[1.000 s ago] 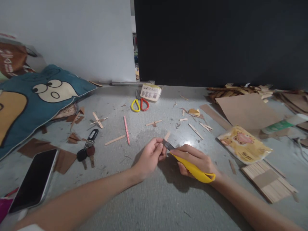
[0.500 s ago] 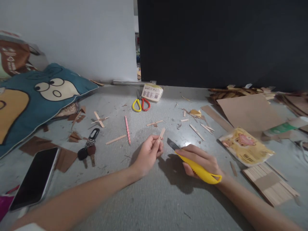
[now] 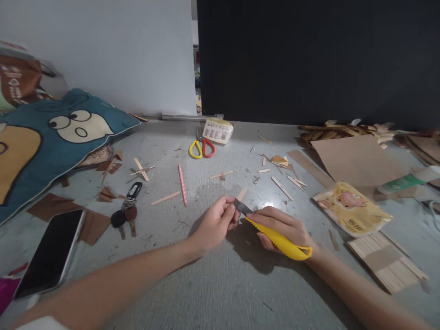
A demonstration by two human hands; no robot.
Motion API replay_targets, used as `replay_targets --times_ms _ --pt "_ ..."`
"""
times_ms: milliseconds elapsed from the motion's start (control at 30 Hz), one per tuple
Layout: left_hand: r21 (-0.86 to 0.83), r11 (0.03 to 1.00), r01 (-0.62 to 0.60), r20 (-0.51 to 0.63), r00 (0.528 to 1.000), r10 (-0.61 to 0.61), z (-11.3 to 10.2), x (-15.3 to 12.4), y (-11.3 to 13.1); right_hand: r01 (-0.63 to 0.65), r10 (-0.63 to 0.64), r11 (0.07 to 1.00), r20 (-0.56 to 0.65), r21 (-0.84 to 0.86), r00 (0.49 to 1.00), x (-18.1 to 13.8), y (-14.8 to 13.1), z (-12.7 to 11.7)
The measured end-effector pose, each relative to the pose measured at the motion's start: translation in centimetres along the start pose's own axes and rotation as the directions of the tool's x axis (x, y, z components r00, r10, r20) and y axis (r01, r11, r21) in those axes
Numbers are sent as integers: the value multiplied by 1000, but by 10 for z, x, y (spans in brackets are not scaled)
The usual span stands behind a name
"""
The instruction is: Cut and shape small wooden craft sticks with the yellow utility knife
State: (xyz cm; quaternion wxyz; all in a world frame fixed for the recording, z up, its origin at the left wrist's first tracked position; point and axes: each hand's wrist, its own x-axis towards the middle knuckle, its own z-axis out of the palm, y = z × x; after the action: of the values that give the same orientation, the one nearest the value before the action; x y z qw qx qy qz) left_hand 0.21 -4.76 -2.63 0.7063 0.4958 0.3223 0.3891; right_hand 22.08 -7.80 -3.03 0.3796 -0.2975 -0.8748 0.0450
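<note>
Between the thumb and fingers of my left hand [image 3: 216,222] a short wooden craft stick [image 3: 242,193] is pinched, its far end sticking out ahead. My right hand [image 3: 283,227] grips a yellow utility knife [image 3: 280,238], and its dark blade [image 3: 242,207] lies across the stick close to my left fingertips. Whether the edge bites into the wood cannot be made out. Beyond my hands lie another craft stick [image 3: 222,175], a pink twisted stick [image 3: 182,184] and scissors [image 3: 202,150] with yellow and red handles.
To the left are a phone [image 3: 50,254], keys [image 3: 125,217] and a blue cushion [image 3: 79,119]. At right lie a yellow packet [image 3: 350,208], a bundle of craft sticks [image 3: 385,261] and brown cardboard [image 3: 354,158]. Wood scraps [image 3: 282,188] litter the grey table [image 3: 213,293].
My left hand has shifted slightly right with the craft stick. My right hand has moved a little left, bringing the knife blade from beside the stick to across it.
</note>
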Motion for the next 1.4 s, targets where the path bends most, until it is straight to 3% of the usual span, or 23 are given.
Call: replay_targets --times_ms 167,333,400,500,600,800,933,1067,1133,1300,1400 --pt "-24 999 -32 -21 999 31 -1 1 -1 -106 105 994 -114 -11 988 5 -2 -5" --pt "15 999 -48 -8 999 48 -1 1 -1 -191 179 981 -250 -26 952 2 -4 -4" --pt "29 999 -43 4 999 42 0 0 0 -275 265 961 -281 1 923 -2 -4 -1" --pt "47 998 -45 16 999 44 1 -1 1 -455 471 882 -226 123 853 -5 -5 2" --pt "80 996 -37 19 999 36 2 -3 2 -523 568 816 -172 244 805 -1 -5 3" --pt "119 993 -22 6 1000 22 2 -3 0 -509 574 801 -163 314 803 7 -8 7" --pt "118 993 -18 16 1000 16 2 -3 0 -547 624 755 -142 362 768 6 -11 15" --pt "119 993 13 19 1000 -15 3 -4 3 -540 615 756 -117 371 780 3 -11 16" --pt "132 991 19 10 1000 -21 3 -4 3 -532 612 764 -146 366 778 0 -12 13" --pt "175 985 -12 -77 997 26 4 -4 -1 -411 519 847 -354 338 778 3 -19 3" --pt "197 979 -45 -99 993 66 3 -4 -2 -456 520 852 -323 257 791 9 -26 -2"
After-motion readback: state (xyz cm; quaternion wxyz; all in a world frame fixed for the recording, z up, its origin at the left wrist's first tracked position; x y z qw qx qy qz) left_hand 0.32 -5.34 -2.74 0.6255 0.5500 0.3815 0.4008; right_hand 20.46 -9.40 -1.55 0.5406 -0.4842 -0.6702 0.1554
